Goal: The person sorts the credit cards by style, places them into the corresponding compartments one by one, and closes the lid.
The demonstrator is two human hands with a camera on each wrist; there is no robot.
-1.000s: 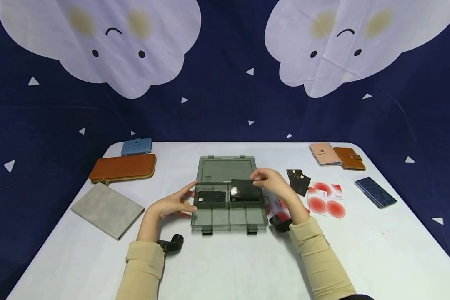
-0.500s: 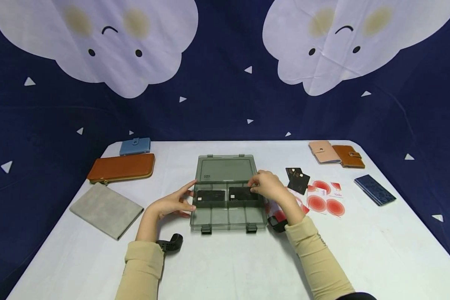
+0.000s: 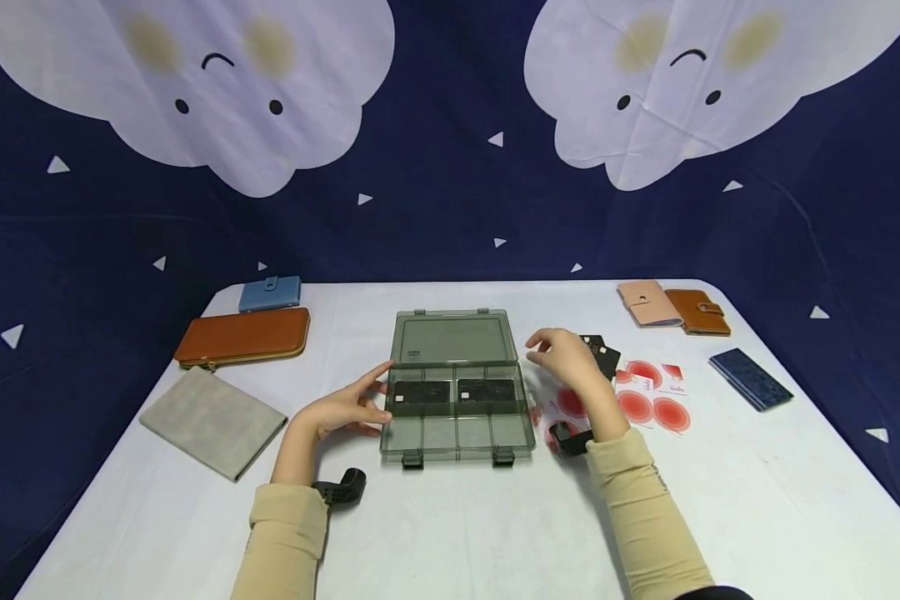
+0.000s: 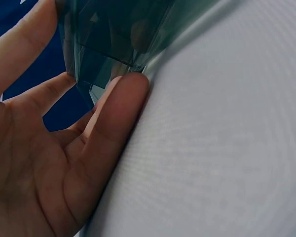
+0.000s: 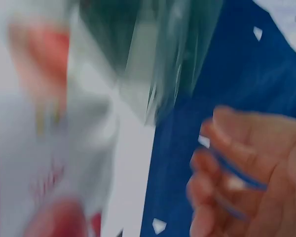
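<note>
Now my right hand (image 3: 566,357), fingers loosely curled and holding nothing, hovers between the smoky translucent plastic compartment box (image 3: 456,383) and the loose black cards (image 3: 598,357) just to its right, the nearer hand. My left hand (image 3: 345,407), fingers straight, steadies the box's left wall; both boxed black cards (image 3: 453,392) lie long-axis left to right.

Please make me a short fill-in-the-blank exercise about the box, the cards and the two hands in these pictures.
1. The grey box holds ____ black cards.
2. The ____ hand touches the side of the box.
3. The right hand holds ____ and hovers beside the box.
4. The lid of the box is ____.

Missing words: two; left; nothing; open
</note>
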